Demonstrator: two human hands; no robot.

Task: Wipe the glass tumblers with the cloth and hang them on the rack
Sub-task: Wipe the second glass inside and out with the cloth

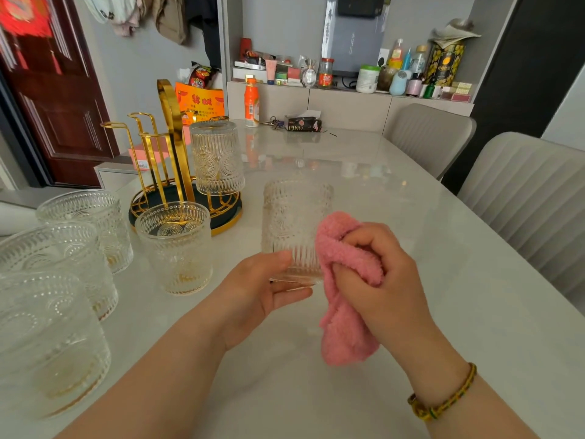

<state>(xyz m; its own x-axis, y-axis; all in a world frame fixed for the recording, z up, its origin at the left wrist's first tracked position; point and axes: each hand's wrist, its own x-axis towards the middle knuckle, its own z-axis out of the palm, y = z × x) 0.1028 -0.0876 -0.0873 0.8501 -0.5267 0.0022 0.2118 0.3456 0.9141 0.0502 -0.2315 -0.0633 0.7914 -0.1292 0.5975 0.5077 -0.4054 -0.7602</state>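
Note:
My left hand point(262, 289) holds an embossed glass tumbler point(294, 223) by its base, above the table. My right hand point(376, 274) grips a pink fluffy cloth point(342, 331) bunched against the tumbler's right side. One tumbler point(217, 156) hangs upside down on the gold rack point(171, 144), which stands on a dark round base at the left. Several more tumblers stand upright on the table at the left, the nearest to the rack being a tumbler point(175, 245) just in front of it.
The pale glossy table point(364, 172) carries an orange bottle point(251, 103), keys and a dark tissue pack point(302, 123) at its far end. Two grey chairs point(522, 198) stand along the right side. A cluttered shelf runs behind.

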